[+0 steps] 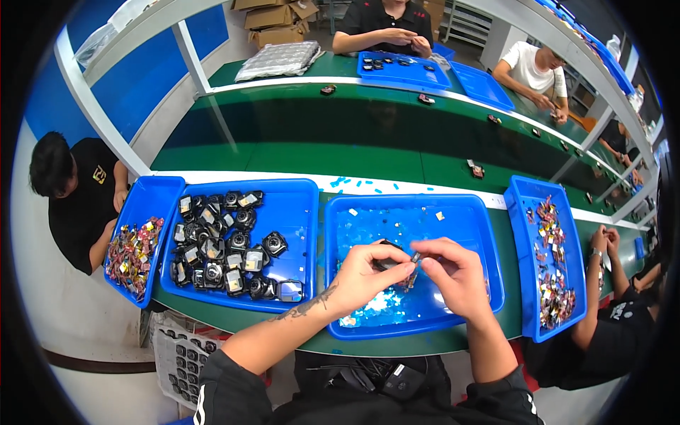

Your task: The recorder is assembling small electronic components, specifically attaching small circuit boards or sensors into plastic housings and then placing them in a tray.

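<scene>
Pinching small dark part [384, 265], left hand [365, 275] hovers over middle blue tray [494, 258], presumably so drops land inside; right hand [455, 276] beside part, grip unclear. Black units [212, 248] in left-neighbouring tray [294, 212], within reach.

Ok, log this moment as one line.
left hand: holding black part; right hand: close beside it; below: blue tray; leftward: black units

- Blue tray [418, 323]: smooth, glossy plastic
- Black housings [212, 248]: plastic-looking, partly shiny
- Green belt [354, 153]: smooth, softly reflective
- Boxes [275, 17]: matt cardboard
- Sleeve [235, 391]: matt cloth
</scene>
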The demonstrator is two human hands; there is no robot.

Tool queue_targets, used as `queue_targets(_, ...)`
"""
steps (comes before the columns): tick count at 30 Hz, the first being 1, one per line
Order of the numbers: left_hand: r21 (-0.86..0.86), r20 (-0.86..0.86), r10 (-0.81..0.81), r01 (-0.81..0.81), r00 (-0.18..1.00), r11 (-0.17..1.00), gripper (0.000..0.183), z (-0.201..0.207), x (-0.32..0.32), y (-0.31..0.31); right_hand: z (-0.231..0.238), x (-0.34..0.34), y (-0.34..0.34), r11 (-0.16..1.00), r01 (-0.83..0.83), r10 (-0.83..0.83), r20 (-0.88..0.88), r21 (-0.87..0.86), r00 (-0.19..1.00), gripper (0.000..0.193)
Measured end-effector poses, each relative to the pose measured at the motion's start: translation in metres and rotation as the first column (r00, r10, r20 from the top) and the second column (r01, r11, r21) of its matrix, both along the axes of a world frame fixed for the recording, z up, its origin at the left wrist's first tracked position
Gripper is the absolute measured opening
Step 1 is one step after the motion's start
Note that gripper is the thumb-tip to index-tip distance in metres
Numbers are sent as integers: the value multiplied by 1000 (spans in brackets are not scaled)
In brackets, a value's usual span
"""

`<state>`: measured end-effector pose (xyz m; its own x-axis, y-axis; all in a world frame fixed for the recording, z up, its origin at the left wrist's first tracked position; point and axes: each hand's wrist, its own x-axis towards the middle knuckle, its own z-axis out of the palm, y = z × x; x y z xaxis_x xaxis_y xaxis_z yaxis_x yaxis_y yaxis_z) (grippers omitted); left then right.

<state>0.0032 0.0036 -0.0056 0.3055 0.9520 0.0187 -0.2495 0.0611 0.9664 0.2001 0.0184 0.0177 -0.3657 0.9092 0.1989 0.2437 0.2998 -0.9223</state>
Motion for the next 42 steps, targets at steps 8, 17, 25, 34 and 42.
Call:
queue_targets(8,21,45,144,-146,988,989,39,0,3,1,-2,11,-10,987,162,-143,-379,19,914,11)
queue_targets(17,-70,119,19,-10,993,997,38,1,5,0,3,-26,-17,965,194,-202,26,177,979,14)
queue_targets(25,92,135,-114,102,984,991,49,0,3,-7,15,-27,-18,900,209,-273,120,382,955,13)
queue_targets(34,124,137,-161,144,977,982,49,-1,5,-9,24,-28,-21,918,207,-266,138,338,954,10)
queue_targets(42,72,65,-147,142,987,987,49,6,3,-11,23,-27,-19,933,202,-246,118,298,962,10)
